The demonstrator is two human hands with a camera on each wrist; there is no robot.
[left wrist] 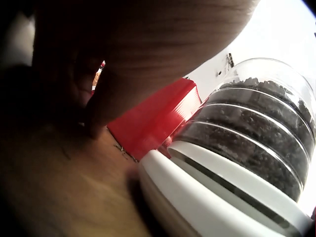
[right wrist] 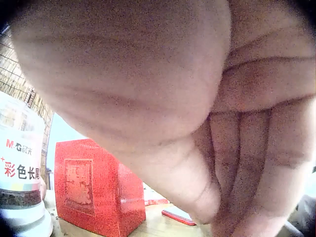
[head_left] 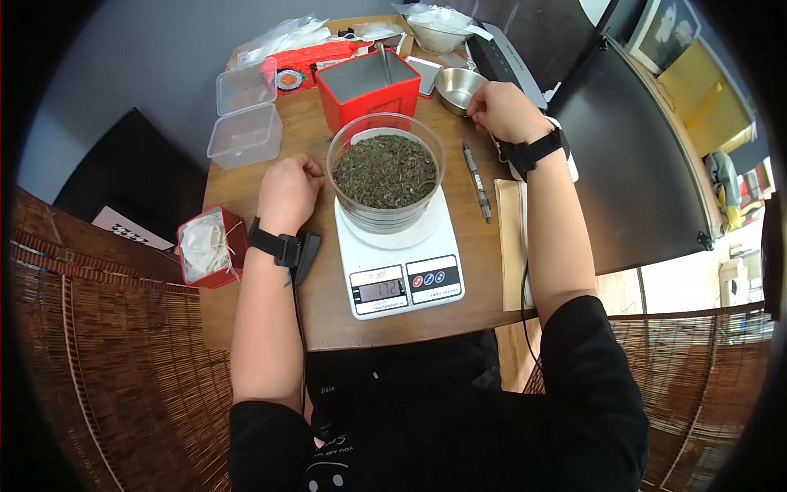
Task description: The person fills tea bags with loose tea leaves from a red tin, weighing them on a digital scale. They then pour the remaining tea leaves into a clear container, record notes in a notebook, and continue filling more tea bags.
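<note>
A clear round tub (head_left: 386,215) of dried, crushed green leaves (head_left: 385,170) stands on a white kitchen scale (head_left: 352,262), whose display seems to read 172. To the left of the tub my left hand (head_left: 288,190) rests at the tabletop, fingers loosely curled and holding nothing. Its palm side darkens much of the left wrist view, beside the scale (left wrist: 192,197). My right hand (head_left: 510,113) lies at the near right rim of a steel bowl (head_left: 453,85), fingertips overlapping that rim. In the right wrist view its fingers bend toward the thumb; I cannot tell whether they pinch the rim.
Behind the tub is a red box (head_left: 369,97) with a metal utensil inside. A pen (head_left: 476,182) and a beige folder (head_left: 510,246) lie right of the scale. Clear plastic boxes (head_left: 246,135) and a red box of white pouches (head_left: 205,246) stand left.
</note>
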